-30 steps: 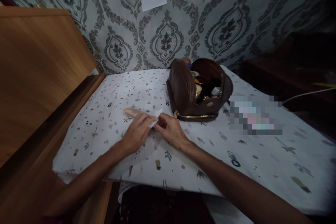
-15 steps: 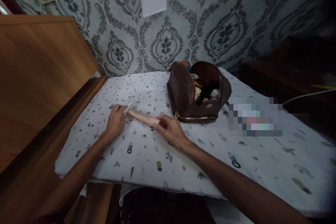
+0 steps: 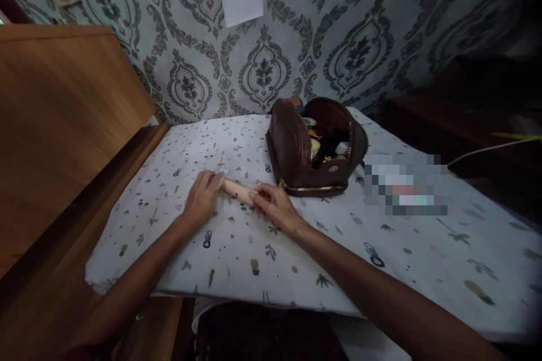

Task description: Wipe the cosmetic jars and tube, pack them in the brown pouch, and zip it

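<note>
While both hands (image 3: pixel 200 198) pinch the peach tube (image 3: pixel 238 190), a brown bag (image 3: pixel 289 141) gapes nearby; white paper (image 3: pixel 243 4) hangs behind.

1. Centre: tube (image 3: pixel 239 190), smooth, plastic-looking.
2. Right of centre: bag (image 3: pixel 288 138), smooth, leather-like, softly glossy; its zip (image 3: pixel 315 188), shiny metal.
3. Lower middle: table cover (image 3: pixel 305 271), matt, cloth-like.
4. Left edge: panel (image 3: pixel 63 113), smooth, grained wood.
5. Upper middle: sheet (image 3: pixel 243 4), matt paper.

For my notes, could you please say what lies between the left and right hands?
The head view shows a pale tube, with white material at one end, between left hand and right hand.
</note>
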Demonstrator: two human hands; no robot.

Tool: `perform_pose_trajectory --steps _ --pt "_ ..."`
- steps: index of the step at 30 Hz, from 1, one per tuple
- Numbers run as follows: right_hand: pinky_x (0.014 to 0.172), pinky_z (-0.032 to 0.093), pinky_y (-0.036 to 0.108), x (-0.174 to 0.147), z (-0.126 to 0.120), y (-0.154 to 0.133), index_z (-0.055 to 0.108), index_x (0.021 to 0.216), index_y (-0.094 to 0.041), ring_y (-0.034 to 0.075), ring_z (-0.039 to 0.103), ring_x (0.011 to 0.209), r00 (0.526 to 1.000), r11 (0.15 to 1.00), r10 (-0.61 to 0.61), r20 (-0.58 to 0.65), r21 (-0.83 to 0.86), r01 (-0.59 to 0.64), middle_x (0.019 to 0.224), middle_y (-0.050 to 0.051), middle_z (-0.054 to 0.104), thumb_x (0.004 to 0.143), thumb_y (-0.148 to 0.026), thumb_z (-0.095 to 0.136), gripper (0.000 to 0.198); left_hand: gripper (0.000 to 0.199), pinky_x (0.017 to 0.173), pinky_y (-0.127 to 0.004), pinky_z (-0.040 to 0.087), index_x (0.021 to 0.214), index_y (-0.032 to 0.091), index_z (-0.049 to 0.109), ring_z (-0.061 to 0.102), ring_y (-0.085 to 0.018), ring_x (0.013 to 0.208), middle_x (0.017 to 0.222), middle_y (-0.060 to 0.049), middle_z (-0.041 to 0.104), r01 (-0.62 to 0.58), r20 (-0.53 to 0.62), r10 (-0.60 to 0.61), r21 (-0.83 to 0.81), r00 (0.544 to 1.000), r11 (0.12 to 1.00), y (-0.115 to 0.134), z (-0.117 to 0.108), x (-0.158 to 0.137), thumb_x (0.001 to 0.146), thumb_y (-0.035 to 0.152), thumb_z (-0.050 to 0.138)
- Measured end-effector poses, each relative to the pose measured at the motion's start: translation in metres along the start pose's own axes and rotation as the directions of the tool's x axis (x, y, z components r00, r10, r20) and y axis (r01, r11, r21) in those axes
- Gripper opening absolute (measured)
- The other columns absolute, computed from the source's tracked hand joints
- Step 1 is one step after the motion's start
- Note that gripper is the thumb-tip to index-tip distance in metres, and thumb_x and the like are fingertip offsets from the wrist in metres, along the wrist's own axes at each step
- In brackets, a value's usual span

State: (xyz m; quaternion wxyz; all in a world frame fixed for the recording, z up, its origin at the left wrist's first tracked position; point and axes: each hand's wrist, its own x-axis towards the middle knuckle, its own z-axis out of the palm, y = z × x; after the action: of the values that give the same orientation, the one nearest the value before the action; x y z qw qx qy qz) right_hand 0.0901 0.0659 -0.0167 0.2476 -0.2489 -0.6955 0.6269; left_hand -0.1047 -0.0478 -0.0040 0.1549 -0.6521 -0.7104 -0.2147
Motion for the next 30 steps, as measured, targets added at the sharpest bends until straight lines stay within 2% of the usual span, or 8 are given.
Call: perform_pose_trajectory --steps 4,8,11,14,18,21,25,30 --pt "0.046 0.042 0.023 0.001 0.000 0.000 0.059 0.071 -0.020 0.012 0.053 0.044 1.000 0.998 0.014 -0.002 0.057 -0.013 0.052 -0.002 0.062 0.079 -0.051 0.065 0.033 0.042 0.089 -0.038 0.050 0.133 0.015 0.055 0.054 -0.024 0.099 0.105 -0.009 0.051 0.197 0.009 -0.197 -0.095 0.980 0.976 -0.030 -0.004 0.007 0.094 0.016 0.038" --pt "0.044 0.040 0.022 0.004 0.001 0.001 0.057 0.065 -0.020 0.011 0.052 0.043 0.999 0.989 0.054 -0.008 0.138 -0.053 0.049 -0.002 0.059 0.074 -0.054 0.066 0.036 0.039 0.093 -0.036 0.049 0.129 0.018 0.057 0.056 -0.021 0.099 0.104 -0.007 0.052 0.215 -0.005 -0.222 -0.238 0.975 0.947 -0.016 0.001 0.011 0.094 0.016 0.040" --pt "0.043 0.038 0.022 0.006 0.001 0.002 0.056 0.062 -0.021 0.012 0.053 0.044 0.994 0.972 0.105 -0.023 0.214 -0.098 0.047 -0.002 0.056 0.072 -0.053 0.066 0.035 0.038 0.094 -0.036 0.049 0.129 0.020 0.058 0.056 -0.022 0.103 0.107 -0.008 0.054 0.130 0.016 -0.131 -0.303 0.991 0.944 0.016 0.003 0.010 0.095 0.017 0.041" --pt "0.042 0.037 0.023 0.007 -0.001 0.002 0.056 0.061 -0.020 0.011 0.052 0.044 0.990 0.953 0.137 -0.015 0.273 -0.128 0.049 -0.002 0.056 0.069 -0.052 0.068 0.035 0.040 0.090 -0.034 0.052 0.133 0.020 0.055 0.057 -0.022 0.102 0.106 -0.009 0.055 -0.020 0.063 0.043 -0.326 0.997 0.945 0.049 0.003 0.005 0.096 0.017 0.039" --pt "0.041 0.031 0.022 0.008 -0.004 0.000 0.056 0.062 -0.019 0.010 0.049 0.043 0.989 0.938 0.147 0.028 0.314 -0.148 0.050 -0.002 0.056 0.064 -0.052 0.071 0.036 0.047 0.090 -0.037 0.053 0.141 0.018 0.046 0.055 -0.024 0.105 0.109 -0.011 0.055 -0.197 0.049 0.216 -0.257 0.975 0.946 0.066 0.001 -0.002 0.095 0.013 0.037" --pt "0.039 0.026 0.021 0.008 -0.007 -0.004 0.054 0.064 -0.019 0.009 0.046 0.042 0.979 0.907 0.196 0.055 0.369 -0.202 0.053 -0.002 0.058 0.065 -0.050 0.070 0.035 0.048 0.087 -0.036 0.053 0.142 0.020 0.046 0.056 -0.024 0.103 0.107 -0.011 0.055 -0.201 0.029 0.208 -0.164 0.978 0.966 0.053 -0.004 -0.001 0.095 0.012 0.037" --pt "0.037 0.021 0.019 0.007 -0.011 -0.009 0.054 0.065 -0.019 0.008 0.045 0.041 0.953 0.851 0.273 0.128 0.429 -0.301 0.054 0.002 0.062 0.071 -0.043 0.068 0.028 0.045 0.083 -0.033 0.052 0.138 0.020 0.051 0.056 -0.023 0.100 0.107 -0.010 0.055 -0.068 0.015 0.070 -0.107 0.997 0.992 0.020 -0.014 -0.001 0.095 0.015 0.038" --pt "0.037 0.029 0.018 0.008 -0.015 -0.008 0.056 0.061 -0.017 0.009 0.048 0.042 0.906 0.868 0.340 0.252 0.286 -0.405 0.057 0.006 0.066 0.082 -0.036 0.059 0.028 0.040 0.079 -0.030 0.050 0.131 0.020 0.057 0.057 -0.019 0.091 0.101 -0.006 0.055 0.115 0.143 -0.101 -0.091 0.985 0.989 -0.019 -0.016 -0.008 0.095 0.017 0.039"
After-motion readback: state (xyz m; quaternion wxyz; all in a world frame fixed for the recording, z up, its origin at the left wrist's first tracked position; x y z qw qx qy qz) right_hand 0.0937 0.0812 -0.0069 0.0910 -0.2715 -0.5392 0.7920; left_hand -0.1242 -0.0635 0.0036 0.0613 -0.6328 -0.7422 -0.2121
